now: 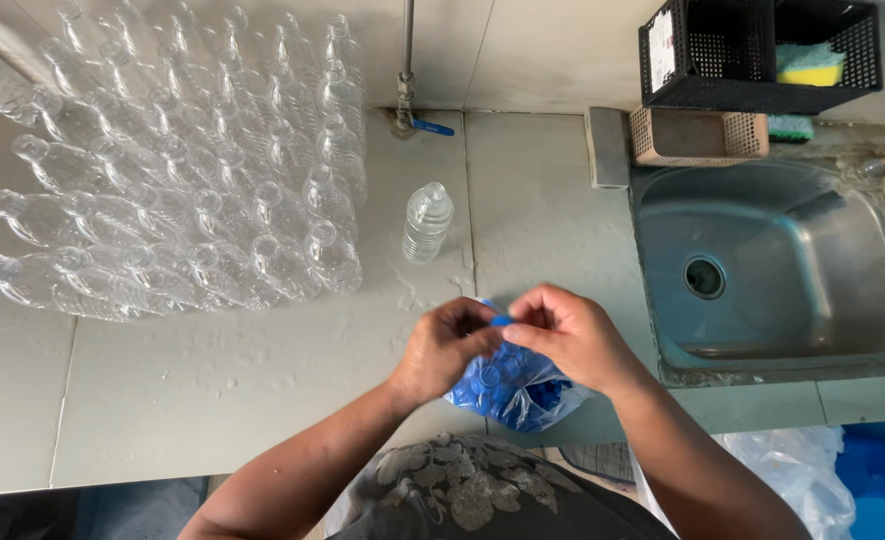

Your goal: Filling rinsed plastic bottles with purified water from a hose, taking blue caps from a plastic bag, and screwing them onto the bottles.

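A clear plastic bag full of blue bottle caps point(510, 388) rests at the counter's front edge. Both of my hands meet just above it. My right hand point(562, 332) pinches a single blue cap point(501, 320) between thumb and fingers. My left hand point(445, 345) touches the same cap and the top of the bag; its fingers are curled. One empty clear plastic bottle point(427, 222) stands upright without a cap on the wet counter, a short way behind my hands.
A large block of several empty clear bottles point(182, 170) lies stacked at the left on the grey tiled counter point(212, 380). A steel sink point(772, 270) is at the right, with a black basket point(752, 50) holding a sponge behind it. A pipe with a blue valve point(407, 110) rises at the back.
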